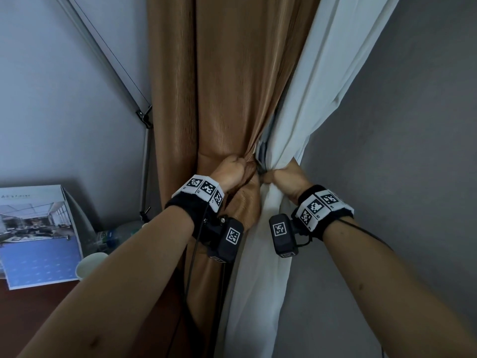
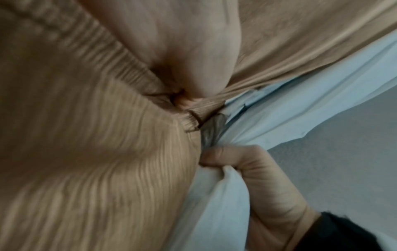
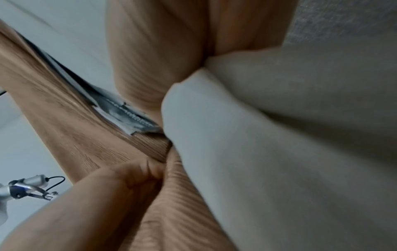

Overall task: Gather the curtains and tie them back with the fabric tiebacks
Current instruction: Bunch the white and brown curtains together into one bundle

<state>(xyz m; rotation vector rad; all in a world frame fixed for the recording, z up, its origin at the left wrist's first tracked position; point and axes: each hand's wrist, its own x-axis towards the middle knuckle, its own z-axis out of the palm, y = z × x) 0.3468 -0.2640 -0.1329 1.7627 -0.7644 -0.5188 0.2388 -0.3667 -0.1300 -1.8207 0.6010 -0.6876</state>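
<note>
Left fingers: curled tight into ribbed tan fabric at the waist of the bundle; the left hand (image 1: 230,172) has its fist closed on what looks like the tan tieback band (image 2: 205,106), pulled taut.
Right fingers: the right hand (image 1: 286,178) is closed round a fold of the white sheer curtain (image 1: 304,120), thumb and fingers pinching it against the bundle; the wrist view shows cloth bulging out of the fist.
Between the hands: a small grey stitched patch (image 3: 128,112), probably the tieback's fastening end, sits just where the two fists nearly meet.
Curtains: the tan curtain (image 1: 219,86) and the white sheer hang side by side, both drawn in to one narrow waist at hand height, flaring above and below.
Done so far: the gathering looks complete; both layers are bunched together.
Left to do: I judge the tie itself unfinished, since the band is held by hand and no knot or closed fastening shows.
Around: a grey wall (image 1: 413,151) to the right; a printed brochure (image 1: 38,236) and a paper cup (image 1: 89,264) on a dark surface lower left.
</note>
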